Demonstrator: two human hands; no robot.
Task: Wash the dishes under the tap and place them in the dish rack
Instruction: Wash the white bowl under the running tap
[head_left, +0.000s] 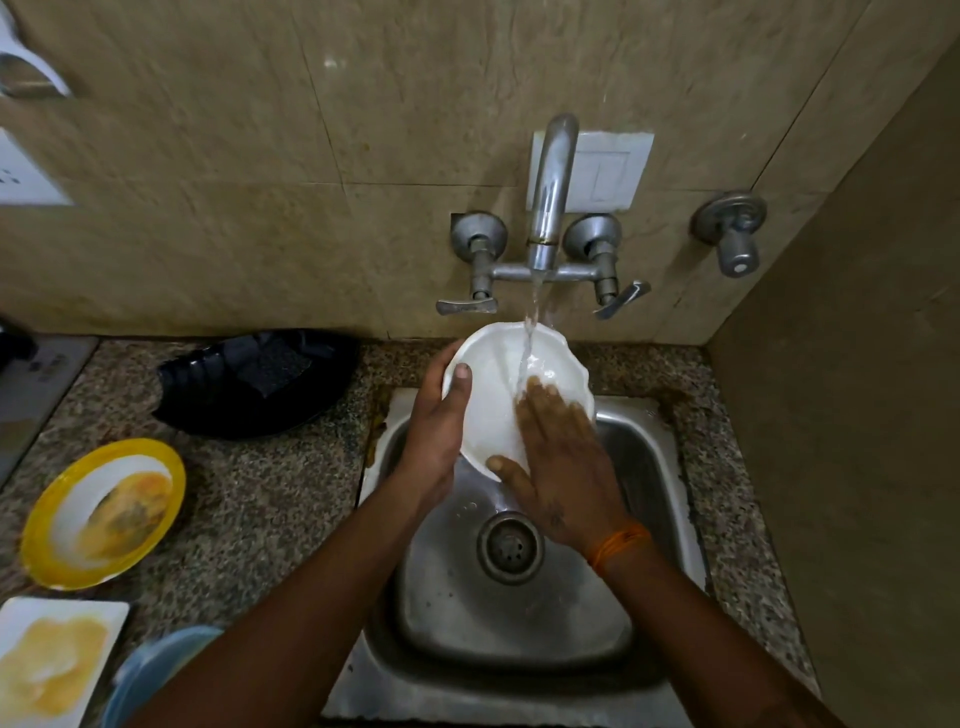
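Observation:
A white plate with a wavy rim (498, 374) is tilted over the steel sink (654, 467), under the water running from the tap (550, 187). My left hand (439, 431) grips its left edge, thumb on the face. My right hand (563, 462) lies flat on the plate's wet face, fingers spread, an orange thread at the wrist. On the counter to the left wait a soiled yellow-rimmed plate (101, 512), a soiled white rectangular plate (52, 660) and a pale blue plate (156, 670), partly hidden by my left arm. No dish rack is in view.
A black ribbed tray (254, 382) lies on the granite counter (270, 499) behind the dirty plates. Two tap levers (465, 306) stick out from the wall, with a separate valve (732, 234) at the right. A side wall closes the right.

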